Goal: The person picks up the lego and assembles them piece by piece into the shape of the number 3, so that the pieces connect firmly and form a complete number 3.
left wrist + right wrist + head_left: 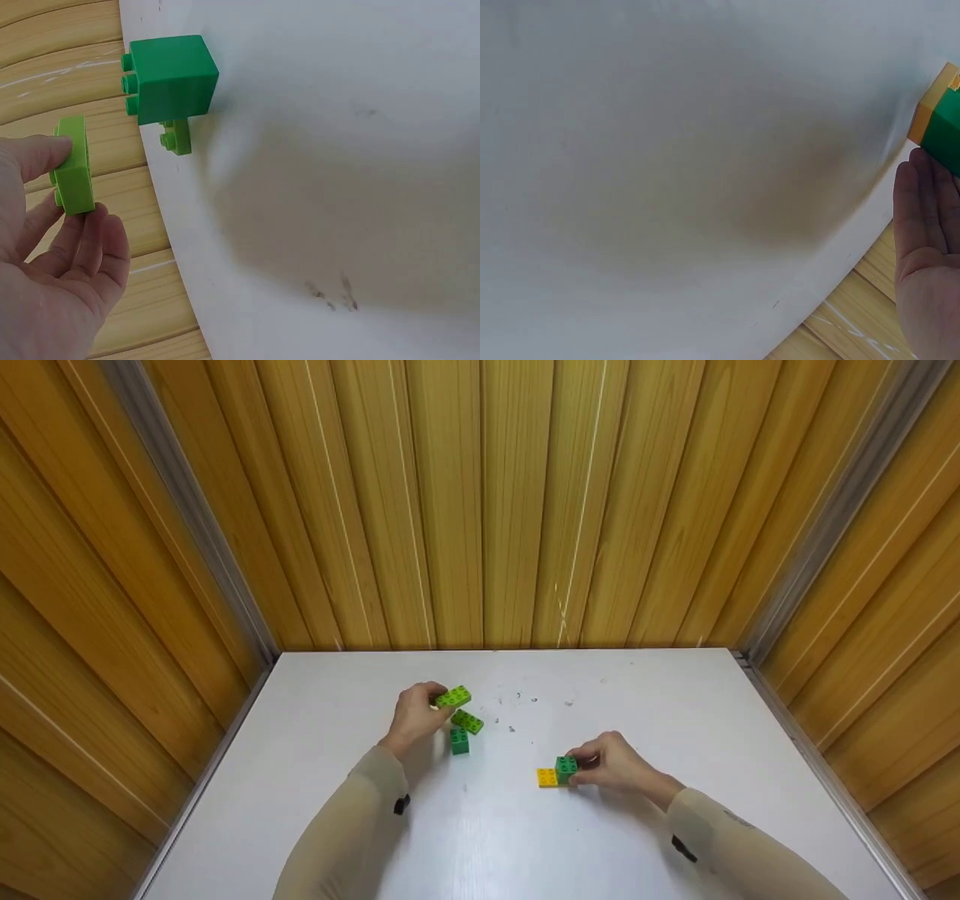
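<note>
So far one dark green brick point(566, 769) on right half of yellow piece point(547, 778), can't tell if pressed fully home. Right hand point(615, 761) pinching that green one. Left hand point(416, 711) pinching lime brick point(454, 697) above tabletop point(322, 697), nearer back edge. Probably left to do: that, plus loose lime one point(468, 721) and second dark green one point(459, 740), roughly midway between side edges. Yellow's flat, dark greens chunky, limes longer, all studded.

forearms point(341, 819) reach forward, the fingers point(114, 247) of left hand point(414, 715) and right hand point(616, 763) both pinching.
</note>
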`<state>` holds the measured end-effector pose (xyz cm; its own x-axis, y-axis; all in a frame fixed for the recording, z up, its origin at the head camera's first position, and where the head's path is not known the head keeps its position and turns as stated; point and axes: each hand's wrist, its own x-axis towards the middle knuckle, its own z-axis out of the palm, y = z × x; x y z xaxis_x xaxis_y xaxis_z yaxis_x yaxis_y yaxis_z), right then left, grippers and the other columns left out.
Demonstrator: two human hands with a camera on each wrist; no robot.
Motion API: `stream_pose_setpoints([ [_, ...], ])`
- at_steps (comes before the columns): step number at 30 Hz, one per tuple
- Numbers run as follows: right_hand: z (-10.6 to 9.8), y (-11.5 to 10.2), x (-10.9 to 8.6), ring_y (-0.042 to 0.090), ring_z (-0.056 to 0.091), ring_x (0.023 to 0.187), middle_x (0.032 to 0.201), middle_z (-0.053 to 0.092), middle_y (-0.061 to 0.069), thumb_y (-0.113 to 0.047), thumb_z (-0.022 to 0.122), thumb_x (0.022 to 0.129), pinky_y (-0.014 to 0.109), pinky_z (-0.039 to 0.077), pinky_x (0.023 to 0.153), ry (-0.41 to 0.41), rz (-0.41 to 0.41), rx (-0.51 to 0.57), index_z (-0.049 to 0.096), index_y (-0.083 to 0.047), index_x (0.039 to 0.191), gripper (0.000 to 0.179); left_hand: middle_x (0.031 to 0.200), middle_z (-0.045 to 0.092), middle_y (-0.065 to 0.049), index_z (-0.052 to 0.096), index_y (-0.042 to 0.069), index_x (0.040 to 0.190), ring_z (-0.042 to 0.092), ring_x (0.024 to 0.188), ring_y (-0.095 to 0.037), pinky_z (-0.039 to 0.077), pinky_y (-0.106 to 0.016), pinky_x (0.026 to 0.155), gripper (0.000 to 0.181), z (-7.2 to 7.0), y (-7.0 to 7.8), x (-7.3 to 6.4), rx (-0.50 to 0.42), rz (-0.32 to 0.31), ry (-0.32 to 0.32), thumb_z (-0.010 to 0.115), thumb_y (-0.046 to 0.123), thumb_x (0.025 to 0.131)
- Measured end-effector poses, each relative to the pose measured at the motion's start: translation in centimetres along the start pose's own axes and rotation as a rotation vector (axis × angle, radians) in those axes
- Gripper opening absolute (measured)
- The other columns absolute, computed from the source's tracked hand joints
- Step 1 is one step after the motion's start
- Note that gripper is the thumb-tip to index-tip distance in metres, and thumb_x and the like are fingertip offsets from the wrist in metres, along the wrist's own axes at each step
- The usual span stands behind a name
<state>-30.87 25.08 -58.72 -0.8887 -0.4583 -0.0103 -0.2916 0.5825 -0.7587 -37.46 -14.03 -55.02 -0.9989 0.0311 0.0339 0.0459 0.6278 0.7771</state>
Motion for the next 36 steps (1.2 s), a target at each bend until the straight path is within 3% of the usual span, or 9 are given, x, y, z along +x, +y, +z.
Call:
stream_pose_setpoints([
  [5, -0.1, 0.0, 0.1, 0.017, 0.080, 0.101, 0.116, 0.087, 0.012, -0.010, 0.095, 0.088, 0.026, 0.068, 0.087, -0.005, 0.001, 0.007, 0.086, -0.006, 0.121, 0.035, 0.131, 0.078, -0.010, 0.077, 0.009, 0.135, 0.071, 0.121, -0.028, 0.060, -0.049, 0.115, 0.036, 0.2, 1.1, -0.3, -0.005, 0.004, -0.026, 0.082, 0.016, 0.101],
  [11, 0.0, -0.1, 0.1, 0.015, 0.079, 0.100, 0.116, 0.088, 0.012, -0.009, 0.095, 0.088, 0.025, 0.067, 0.086, -0.006, 0.005, 0.003, 0.086, -0.006, 0.122, 0.035, 0.131, 0.077, -0.010, 0.077, 0.009, 0.136, 0.071, 0.123, -0.032, 0.062, -0.046, 0.109, 0.037, 0.5, 1.8, -1.0, -0.007, 0.039, -0.055, 0.082, 0.019, 0.101],
  [19, -0.1, -0.3, 0.0, 0.009, 0.074, 0.094, 0.115, 0.088, 0.009, -0.012, 0.095, 0.088, 0.014, 0.059, 0.083, -0.012, -0.008, -0.032, 0.087, -0.007, 0.120, 0.033, 0.128, 0.079, -0.010, 0.078, 0.007, 0.134, 0.070, 0.116, -0.024, 0.063, -0.045, 0.105, 0.037, 1.1, 2.7, -1.9, -0.007, 0.118, -0.088, 0.083, 0.020, 0.100],
  [28, 0.3, -0.1, -0.4, 0.007, 0.074, 0.095, 0.117, 0.088, 0.009, -0.013, 0.095, 0.089, 0.018, 0.062, 0.083, 0.003, 0.011, -0.021, 0.086, -0.008, 0.123, 0.035, 0.130, 0.079, -0.012, 0.078, 0.007, 0.135, 0.072, 0.117, -0.025, 0.062, -0.050, 0.110, 0.037, 2.0, 3.7, -3.4, -0.026, 0.192, -0.155, 0.083, 0.020, 0.101],
  [36, 0.3, -0.3, -0.1, 0.009, 0.075, 0.096, 0.119, 0.087, 0.010, -0.010, 0.094, 0.088, 0.020, 0.063, 0.084, 0.008, 0.021, -0.015, 0.086, -0.007, 0.122, 0.035, 0.127, 0.080, -0.011, 0.078, 0.006, 0.133, 0.073, 0.113, -0.023, 0.063, -0.050, 0.106, 0.035, 2.7, 4.7, -4.5, -0.031, 0.272, -0.185, 0.084, 0.020, 0.101],
])
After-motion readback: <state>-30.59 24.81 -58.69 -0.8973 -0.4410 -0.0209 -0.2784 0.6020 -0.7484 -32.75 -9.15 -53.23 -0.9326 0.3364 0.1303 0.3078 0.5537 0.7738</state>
